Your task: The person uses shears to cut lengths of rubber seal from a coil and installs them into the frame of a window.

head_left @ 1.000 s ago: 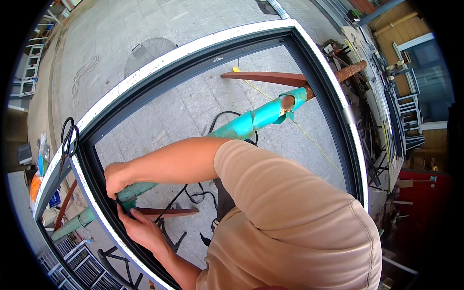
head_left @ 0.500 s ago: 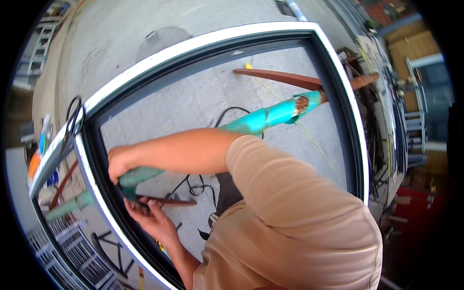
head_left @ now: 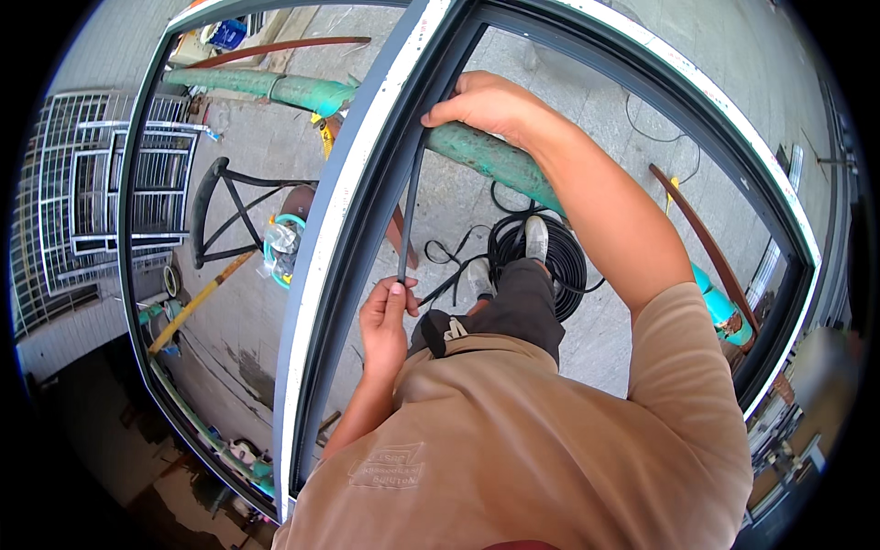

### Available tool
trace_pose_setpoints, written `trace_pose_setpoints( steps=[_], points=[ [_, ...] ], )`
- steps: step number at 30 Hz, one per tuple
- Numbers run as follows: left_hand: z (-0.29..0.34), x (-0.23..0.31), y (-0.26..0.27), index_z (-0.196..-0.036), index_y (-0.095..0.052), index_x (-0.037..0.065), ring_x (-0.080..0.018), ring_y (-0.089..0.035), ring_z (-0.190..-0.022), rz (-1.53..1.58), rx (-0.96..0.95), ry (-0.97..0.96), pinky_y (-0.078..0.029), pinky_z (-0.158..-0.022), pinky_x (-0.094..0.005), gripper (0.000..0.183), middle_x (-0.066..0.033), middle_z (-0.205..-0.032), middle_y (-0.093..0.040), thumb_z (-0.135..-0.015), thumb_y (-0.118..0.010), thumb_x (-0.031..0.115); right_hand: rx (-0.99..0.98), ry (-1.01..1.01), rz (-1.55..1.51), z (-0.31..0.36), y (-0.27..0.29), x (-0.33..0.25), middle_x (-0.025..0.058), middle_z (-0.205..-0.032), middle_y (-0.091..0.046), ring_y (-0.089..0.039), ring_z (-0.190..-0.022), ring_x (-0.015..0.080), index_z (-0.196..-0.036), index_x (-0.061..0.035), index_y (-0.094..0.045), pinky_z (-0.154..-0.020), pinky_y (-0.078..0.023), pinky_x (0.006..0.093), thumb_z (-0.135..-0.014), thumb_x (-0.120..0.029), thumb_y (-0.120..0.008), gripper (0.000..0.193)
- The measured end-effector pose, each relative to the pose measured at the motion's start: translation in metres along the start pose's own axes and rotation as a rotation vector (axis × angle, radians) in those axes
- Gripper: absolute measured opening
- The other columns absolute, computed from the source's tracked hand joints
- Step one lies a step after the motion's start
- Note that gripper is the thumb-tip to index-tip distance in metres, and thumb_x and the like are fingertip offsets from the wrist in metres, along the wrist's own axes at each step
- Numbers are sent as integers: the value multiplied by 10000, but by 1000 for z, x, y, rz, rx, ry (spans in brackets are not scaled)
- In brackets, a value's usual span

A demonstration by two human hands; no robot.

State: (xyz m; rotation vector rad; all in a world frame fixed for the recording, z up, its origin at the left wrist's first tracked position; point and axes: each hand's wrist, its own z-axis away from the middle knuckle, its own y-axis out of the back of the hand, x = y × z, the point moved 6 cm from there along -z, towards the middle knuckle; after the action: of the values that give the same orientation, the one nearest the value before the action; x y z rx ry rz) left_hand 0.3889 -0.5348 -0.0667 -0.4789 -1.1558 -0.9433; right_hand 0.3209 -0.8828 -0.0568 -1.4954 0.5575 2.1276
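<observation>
A black rubber strip (head_left: 412,206) runs taut between my hands along the inner side of a dark grey frame bar (head_left: 360,174). My left hand (head_left: 383,316) pinches its lower part between thumb and fingers. Higher up, my right hand (head_left: 486,108) is closed, its thumb pressing against the bar where the strip's upper end goes under it; the fingertips are partly hidden. The bar belongs to a large frame with white-faced edges. Below lies a coil of black strip (head_left: 568,266) on the floor, around my shoe, with loose loops beside it.
Green-wrapped supports (head_left: 495,165) and reddish-brown legs (head_left: 701,220) stand under the frame. Through the left opening show a black stand (head_left: 225,211), a turquoise bucket (head_left: 286,247), a yellow pole (head_left: 197,302) and stacked metal grilles (head_left: 87,183).
The view has turned toward the left part of the frame. My hands, close together before, are now apart with the strip stretched between them. The floor coil has come into view.
</observation>
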Motion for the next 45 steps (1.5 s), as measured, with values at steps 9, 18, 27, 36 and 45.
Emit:
trace_pose_setpoints(
  steps=[9,18,27,36,45],
  points=[
    [15,37,-5,-1083,-686,-7,-31,-422,-616,164,302,-65,-350,-551,-223,250,37,-710,-503,-1143,-569,205,-52,112,118,13,-8,-15,139,-1073,-791,-735,-991,217,-1153,41,-785,-939,-547,324,-823,-268,-901,467],
    [10,50,-4,-1155,-711,-10,-9,-371,-583,127,452,-65,-271,-501,-208,263,58,-730,-493,-1128,-595,225,-23,216,194,4,-8,-7,128,-1067,-788,-726,-949,219,-1145,21,-792,-907,-554,336,-839,-290,-884,445],
    [7,48,-1,-1173,-734,-5,-8,-381,-598,84,512,-51,-268,-514,-198,250,42,-770,-552,-1125,-607,205,-63,156,14,11,-16,-13,92,-1008,-809,-739,-899,171,-1103,17,-809,-847,-583,316,-876,-139,-843,278],
    [9,45,1,-1192,-738,-4,-10,-412,-611,68,459,-77,-288,-516,-188,256,24,-791,-581,-1132,-604,205,-59,125,-4,15,-16,-16,102,-1055,-805,-731,-950,173,-1149,41,-791,-888,-572,313,-893,-150,-840,323],
    [10,45,2,-1210,-728,-31,-6,-421,-606,4,432,-122,-289,-516,-184,262,11,-773,-596,-1126,-620,192,-80,67,40,15,-14,-15,100,-1061,-802,-723,-954,171,-1147,45,-791,-896,-566,314,-898,-161,-840,326]
  ],
)
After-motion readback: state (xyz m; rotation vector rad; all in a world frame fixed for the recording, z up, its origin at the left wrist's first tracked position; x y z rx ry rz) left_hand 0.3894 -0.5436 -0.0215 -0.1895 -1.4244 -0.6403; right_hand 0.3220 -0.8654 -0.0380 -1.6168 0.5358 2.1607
